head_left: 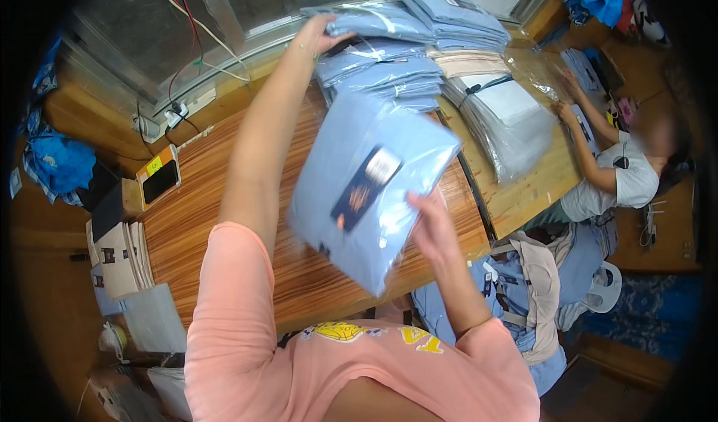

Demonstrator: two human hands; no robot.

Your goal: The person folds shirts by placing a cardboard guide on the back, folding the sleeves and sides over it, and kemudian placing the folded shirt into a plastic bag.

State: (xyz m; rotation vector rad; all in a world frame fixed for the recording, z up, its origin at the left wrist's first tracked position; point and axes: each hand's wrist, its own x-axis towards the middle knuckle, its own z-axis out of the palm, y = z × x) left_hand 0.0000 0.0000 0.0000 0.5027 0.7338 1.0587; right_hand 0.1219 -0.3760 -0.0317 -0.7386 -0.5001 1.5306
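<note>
My right hand (pixel 434 228) grips the right edge of a folded light-blue garment in a clear plastic bag (pixel 318 175), held tilted above the table. A dark label with a white sticker shows on the garment's front. At the far side, my left hand (pixel 318 37) is closed on the left end of another bagged blue garment (pixel 381 22), the top one of a stack. More bagged blue garments (pixel 381 67) lie beneath it. Its fingers reach under that top bag, and their tips are partly hidden.
The wood-grain table (pixel 217 175) carries a phone on a stand (pixel 159 179) at left. Right of the stack lie more bagged garments (pixel 452 18) and a bundle of clear plastic bags (pixel 497 123). A co-worker (pixel 624 168) sits at right. Loose clothes (pixel 535 280) pile below the table's right end.
</note>
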